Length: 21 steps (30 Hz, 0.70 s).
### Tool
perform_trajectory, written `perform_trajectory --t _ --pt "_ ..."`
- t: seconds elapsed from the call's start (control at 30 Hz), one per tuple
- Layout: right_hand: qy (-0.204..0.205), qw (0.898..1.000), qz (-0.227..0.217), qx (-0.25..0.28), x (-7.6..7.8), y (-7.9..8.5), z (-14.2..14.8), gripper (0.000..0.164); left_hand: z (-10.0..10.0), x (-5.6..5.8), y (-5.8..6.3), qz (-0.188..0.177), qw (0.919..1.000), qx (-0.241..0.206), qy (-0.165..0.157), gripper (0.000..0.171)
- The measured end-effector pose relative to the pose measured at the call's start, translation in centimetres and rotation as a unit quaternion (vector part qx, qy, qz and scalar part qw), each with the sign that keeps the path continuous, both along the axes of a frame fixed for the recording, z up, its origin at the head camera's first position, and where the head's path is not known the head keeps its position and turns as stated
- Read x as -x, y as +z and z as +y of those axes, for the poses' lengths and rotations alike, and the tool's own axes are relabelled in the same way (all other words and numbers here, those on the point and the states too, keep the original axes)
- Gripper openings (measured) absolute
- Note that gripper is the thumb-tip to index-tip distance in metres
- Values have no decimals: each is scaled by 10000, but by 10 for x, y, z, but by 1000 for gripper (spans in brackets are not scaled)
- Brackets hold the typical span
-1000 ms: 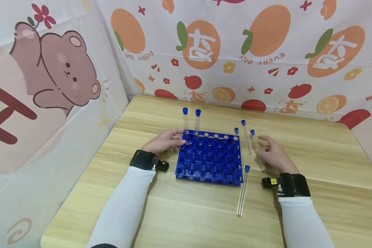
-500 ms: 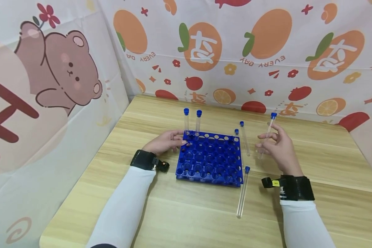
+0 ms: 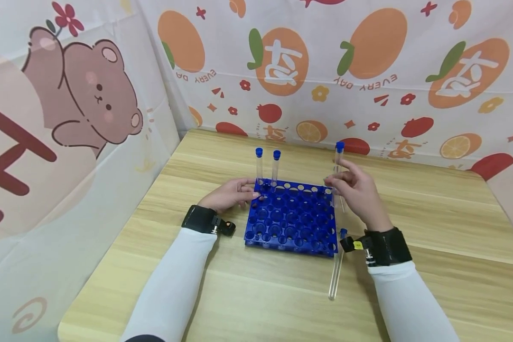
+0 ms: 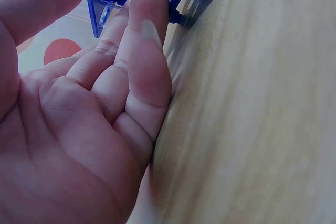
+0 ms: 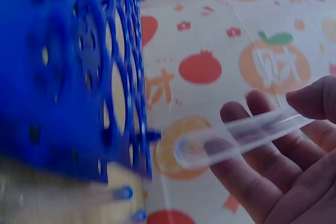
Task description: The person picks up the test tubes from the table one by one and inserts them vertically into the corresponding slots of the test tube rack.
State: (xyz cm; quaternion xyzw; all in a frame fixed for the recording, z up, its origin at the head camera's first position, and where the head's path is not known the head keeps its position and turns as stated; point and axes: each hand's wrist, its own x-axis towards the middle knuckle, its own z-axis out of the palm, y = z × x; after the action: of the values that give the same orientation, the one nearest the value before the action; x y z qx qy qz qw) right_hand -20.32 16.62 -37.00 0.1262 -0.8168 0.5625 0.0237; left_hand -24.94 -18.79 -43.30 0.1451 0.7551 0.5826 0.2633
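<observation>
A blue test tube rack (image 3: 284, 216) stands on the table in the head view. My left hand (image 3: 226, 195) grips its left edge, thumb on top and fingers at the side. My right hand (image 3: 360, 194) pinches a clear test tube (image 5: 236, 140) with a blue cap (image 3: 340, 147), raised at the rack's back right corner. The tube's rounded end points toward the rack in the right wrist view. Two capped test tubes, a left one (image 3: 259, 167) and a right one (image 3: 275, 168), stand upright in the back left holes.
One capped test tube (image 3: 335, 278) lies by the rack's front right corner, partly behind the right wrist camera. Another lying tube (image 3: 342, 204) shows in part below the right hand. A patterned cloth (image 3: 312, 85) hangs behind the wooden table (image 3: 282, 294).
My right hand has picked a test tube up from the table on the right, stood it cap up and carried it left to the rack. My left hand stays on the rack.
</observation>
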Motion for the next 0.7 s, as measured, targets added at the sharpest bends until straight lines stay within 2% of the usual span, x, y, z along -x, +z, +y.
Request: perform_trajectory --t 0.1,0.3,0.43,0.57,0.7 --pt "177 9997 132 -104 6 3 -13 44 0 1 1 12 10000 -7 -16 58" --pt "393 9989 238 60 16 8 -35 38 0 0 3 63 9999 102 -27 60" --pt "366 9986 350 158 20 12 -48 36 0 -2 4 78 9999 118 -17 60" --pt "241 9982 551 42 26 11 -58 38 0 -3 5 85 9999 117 11 59" --pt "155 9968 703 -340 29 8 -64 39 1 -2 3 79 9999 100 4 58"
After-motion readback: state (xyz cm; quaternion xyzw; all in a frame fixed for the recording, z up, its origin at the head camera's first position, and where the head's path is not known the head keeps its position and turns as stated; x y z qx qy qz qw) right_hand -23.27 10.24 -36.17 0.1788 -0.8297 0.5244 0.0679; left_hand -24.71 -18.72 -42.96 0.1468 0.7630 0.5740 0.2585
